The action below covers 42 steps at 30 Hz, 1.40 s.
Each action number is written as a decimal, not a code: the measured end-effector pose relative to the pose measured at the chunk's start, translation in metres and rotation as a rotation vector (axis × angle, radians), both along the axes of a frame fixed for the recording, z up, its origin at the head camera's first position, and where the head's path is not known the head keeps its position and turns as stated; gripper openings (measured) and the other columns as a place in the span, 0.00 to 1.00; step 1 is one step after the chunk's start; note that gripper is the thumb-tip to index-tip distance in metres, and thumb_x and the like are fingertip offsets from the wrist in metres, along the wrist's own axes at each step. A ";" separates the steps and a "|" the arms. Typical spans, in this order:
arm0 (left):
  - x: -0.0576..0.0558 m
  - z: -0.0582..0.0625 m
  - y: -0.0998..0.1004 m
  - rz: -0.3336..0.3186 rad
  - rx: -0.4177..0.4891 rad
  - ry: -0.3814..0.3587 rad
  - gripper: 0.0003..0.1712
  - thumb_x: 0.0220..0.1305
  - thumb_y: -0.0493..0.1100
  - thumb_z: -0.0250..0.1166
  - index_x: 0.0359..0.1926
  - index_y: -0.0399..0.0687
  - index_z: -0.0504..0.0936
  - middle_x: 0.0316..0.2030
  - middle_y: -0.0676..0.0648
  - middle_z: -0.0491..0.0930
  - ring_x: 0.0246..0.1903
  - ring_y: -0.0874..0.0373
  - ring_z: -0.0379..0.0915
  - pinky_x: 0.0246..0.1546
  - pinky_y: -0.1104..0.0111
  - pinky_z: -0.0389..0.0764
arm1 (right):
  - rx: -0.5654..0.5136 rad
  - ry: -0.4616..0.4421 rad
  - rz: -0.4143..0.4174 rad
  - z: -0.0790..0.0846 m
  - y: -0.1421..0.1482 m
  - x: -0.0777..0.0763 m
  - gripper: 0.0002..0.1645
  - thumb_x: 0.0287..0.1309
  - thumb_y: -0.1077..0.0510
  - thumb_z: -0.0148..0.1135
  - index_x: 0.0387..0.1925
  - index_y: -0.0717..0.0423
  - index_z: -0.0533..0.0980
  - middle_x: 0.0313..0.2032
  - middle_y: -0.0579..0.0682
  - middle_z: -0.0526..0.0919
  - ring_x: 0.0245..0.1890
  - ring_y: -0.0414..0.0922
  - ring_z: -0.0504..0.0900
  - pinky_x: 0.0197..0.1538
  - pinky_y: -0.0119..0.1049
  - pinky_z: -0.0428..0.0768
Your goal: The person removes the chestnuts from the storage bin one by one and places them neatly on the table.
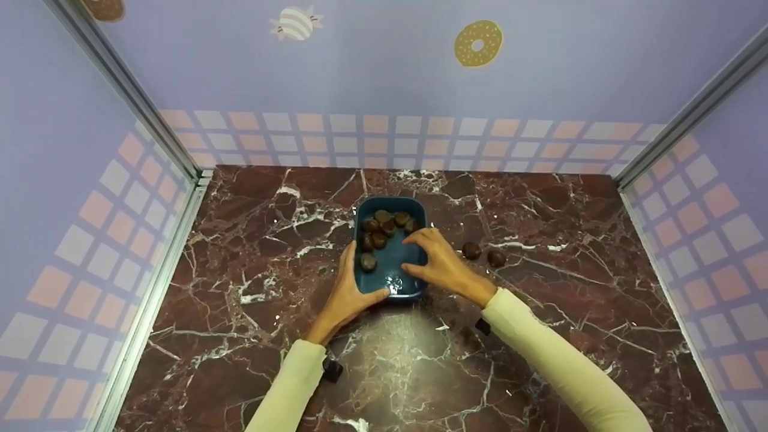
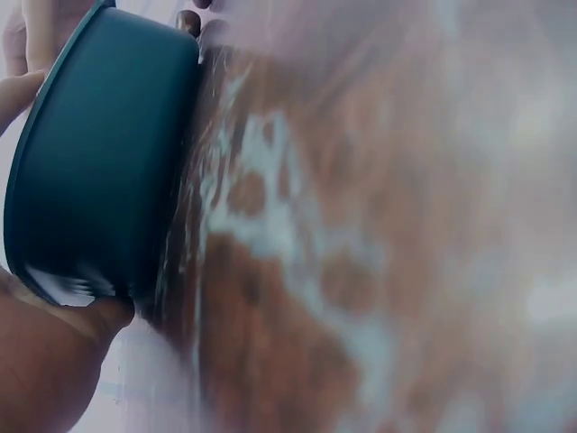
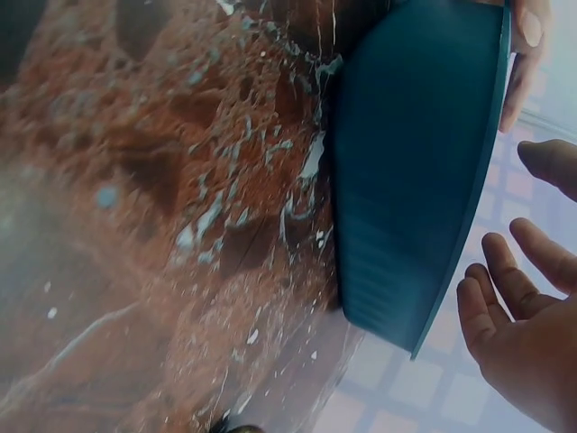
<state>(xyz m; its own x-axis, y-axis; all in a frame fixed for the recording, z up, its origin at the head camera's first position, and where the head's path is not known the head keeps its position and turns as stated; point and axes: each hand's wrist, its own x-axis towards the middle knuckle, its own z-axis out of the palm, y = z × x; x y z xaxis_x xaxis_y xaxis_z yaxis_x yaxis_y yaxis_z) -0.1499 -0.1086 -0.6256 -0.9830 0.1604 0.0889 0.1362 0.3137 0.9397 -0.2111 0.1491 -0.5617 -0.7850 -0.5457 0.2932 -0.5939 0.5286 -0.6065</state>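
A blue rectangular plastic container [image 1: 393, 282] stands on the marble-patterned table. Several glossy brown chestnut-like nuts [image 1: 379, 240] lie in it, mostly toward its far end, with one [image 1: 368, 261] lying apart by the left wall. My left hand [image 1: 351, 288] holds the container at its near left corner, fingers along the left side and thumb on the near edge. Over the right rim is my right hand [image 1: 441, 261], its thumb and fingers spread apart with nothing visible between them. In the right wrist view, those fingers [image 3: 509, 280] are loosely bent beside the container's rim.
Two more brown nuts [image 1: 471, 250] lie on the table [image 1: 540, 312] right of the container, past the right hand. A lilac wall [image 1: 390, 78] with a checked border closes off the back, and panels with metal frame strips [image 1: 150, 258] stand at both sides.
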 end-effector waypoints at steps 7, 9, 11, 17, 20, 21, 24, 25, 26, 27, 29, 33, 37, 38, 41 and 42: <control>0.001 0.000 0.000 -0.006 -0.012 -0.033 0.81 0.55 0.58 0.87 0.90 0.43 0.38 0.88 0.32 0.38 0.86 0.32 0.37 0.81 0.34 0.51 | 0.000 -0.048 0.024 -0.002 -0.015 -0.004 0.27 0.63 0.60 0.81 0.60 0.66 0.82 0.57 0.60 0.83 0.59 0.59 0.79 0.64 0.59 0.79; 0.001 -0.001 -0.001 -0.007 -0.020 -0.034 0.83 0.53 0.59 0.88 0.90 0.43 0.38 0.88 0.32 0.38 0.86 0.32 0.37 0.81 0.34 0.51 | 0.001 -0.063 0.023 -0.003 -0.018 -0.005 0.27 0.63 0.60 0.81 0.60 0.66 0.82 0.58 0.60 0.83 0.59 0.59 0.79 0.64 0.59 0.79; 0.001 -0.001 -0.001 -0.010 -0.023 -0.033 0.84 0.53 0.60 0.89 0.90 0.43 0.38 0.88 0.32 0.38 0.86 0.33 0.37 0.81 0.35 0.51 | 0.002 -0.075 0.021 -0.003 -0.021 -0.006 0.28 0.63 0.60 0.81 0.60 0.67 0.82 0.58 0.60 0.84 0.60 0.60 0.79 0.64 0.59 0.79; 0.001 -0.004 0.000 -0.010 -0.015 -0.029 0.83 0.53 0.59 0.89 0.90 0.44 0.38 0.88 0.33 0.39 0.86 0.34 0.38 0.82 0.36 0.50 | 0.015 -0.098 0.035 -0.007 -0.027 -0.010 0.28 0.63 0.59 0.81 0.60 0.66 0.82 0.57 0.61 0.84 0.60 0.59 0.81 0.64 0.57 0.80; 0.001 -0.004 0.001 -0.007 -0.008 -0.028 0.83 0.53 0.57 0.89 0.90 0.43 0.39 0.88 0.33 0.39 0.86 0.34 0.38 0.82 0.37 0.51 | 0.025 -0.094 0.045 -0.008 -0.030 -0.013 0.28 0.63 0.59 0.81 0.60 0.66 0.82 0.57 0.61 0.85 0.59 0.59 0.81 0.65 0.57 0.81; 0.001 -0.004 0.001 -0.006 -0.006 -0.028 0.82 0.53 0.57 0.89 0.90 0.43 0.39 0.88 0.33 0.39 0.86 0.34 0.38 0.82 0.37 0.51 | 0.032 -0.093 0.047 -0.008 -0.031 -0.014 0.28 0.63 0.59 0.81 0.60 0.66 0.82 0.56 0.61 0.85 0.59 0.59 0.81 0.65 0.57 0.81; 0.000 -0.004 0.001 -0.005 -0.003 -0.028 0.82 0.53 0.55 0.89 0.90 0.43 0.39 0.88 0.33 0.39 0.86 0.34 0.40 0.82 0.37 0.51 | 0.052 -0.096 0.057 -0.007 -0.036 -0.017 0.28 0.62 0.60 0.81 0.60 0.66 0.83 0.56 0.62 0.86 0.60 0.60 0.82 0.71 0.59 0.77; 0.000 -0.004 0.001 -0.004 -0.001 -0.026 0.81 0.53 0.55 0.89 0.90 0.43 0.39 0.87 0.33 0.39 0.86 0.34 0.40 0.82 0.37 0.51 | 0.060 -0.102 0.061 -0.007 -0.037 -0.018 0.28 0.62 0.60 0.81 0.60 0.66 0.83 0.56 0.62 0.86 0.60 0.61 0.82 0.72 0.60 0.76; -0.001 -0.004 0.001 -0.003 -0.002 -0.024 0.81 0.53 0.55 0.89 0.90 0.43 0.40 0.87 0.33 0.39 0.85 0.35 0.40 0.82 0.37 0.51 | 0.069 -0.107 0.064 -0.007 -0.039 -0.019 0.28 0.62 0.60 0.81 0.60 0.66 0.83 0.56 0.62 0.86 0.61 0.61 0.82 0.72 0.60 0.75; -0.001 -0.004 0.000 -0.002 -0.002 -0.023 0.81 0.53 0.55 0.89 0.90 0.43 0.40 0.87 0.33 0.40 0.85 0.35 0.41 0.82 0.38 0.52 | 0.079 -0.110 0.068 -0.007 -0.041 -0.020 0.28 0.62 0.61 0.81 0.61 0.66 0.83 0.56 0.62 0.86 0.61 0.61 0.82 0.73 0.60 0.75; -0.001 -0.003 0.000 -0.001 -0.002 -0.021 0.81 0.53 0.55 0.89 0.90 0.44 0.40 0.87 0.33 0.40 0.85 0.35 0.41 0.82 0.38 0.52 | 0.096 -0.115 0.077 -0.007 -0.046 -0.021 0.28 0.62 0.60 0.81 0.61 0.66 0.83 0.57 0.62 0.86 0.61 0.61 0.82 0.72 0.59 0.75; 0.000 -0.001 -0.001 -0.009 -0.005 -0.029 0.82 0.53 0.58 0.89 0.90 0.45 0.39 0.88 0.33 0.38 0.86 0.35 0.39 0.82 0.38 0.52 | 0.134 -0.124 0.079 -0.009 -0.054 -0.023 0.28 0.62 0.58 0.81 0.60 0.65 0.83 0.58 0.61 0.87 0.62 0.60 0.82 0.70 0.56 0.78; 0.000 -0.001 -0.001 -0.016 -0.016 -0.027 0.83 0.53 0.61 0.88 0.90 0.46 0.38 0.88 0.33 0.38 0.86 0.35 0.38 0.82 0.37 0.52 | 0.157 -0.146 0.081 -0.012 -0.060 -0.025 0.28 0.62 0.58 0.81 0.60 0.65 0.84 0.58 0.61 0.87 0.63 0.60 0.82 0.70 0.56 0.78; 0.001 -0.001 -0.001 -0.016 -0.016 -0.028 0.83 0.53 0.61 0.88 0.90 0.45 0.38 0.88 0.33 0.38 0.86 0.35 0.38 0.82 0.37 0.52 | 0.163 -0.151 0.083 -0.013 -0.061 -0.025 0.28 0.62 0.58 0.81 0.61 0.66 0.84 0.58 0.61 0.87 0.63 0.60 0.82 0.70 0.56 0.78; 0.001 -0.002 -0.001 -0.017 -0.017 -0.032 0.83 0.53 0.62 0.88 0.90 0.46 0.37 0.88 0.33 0.37 0.86 0.35 0.38 0.82 0.37 0.52 | 0.170 -0.165 0.092 -0.016 -0.064 -0.026 0.29 0.62 0.58 0.82 0.61 0.66 0.84 0.58 0.62 0.87 0.62 0.60 0.83 0.68 0.55 0.80; 0.000 -0.002 -0.001 -0.018 -0.015 -0.034 0.83 0.53 0.62 0.88 0.90 0.46 0.37 0.88 0.33 0.37 0.86 0.35 0.38 0.82 0.37 0.51 | 0.172 -0.166 0.095 -0.017 -0.065 -0.027 0.29 0.61 0.58 0.82 0.61 0.66 0.84 0.57 0.62 0.87 0.62 0.60 0.83 0.68 0.54 0.80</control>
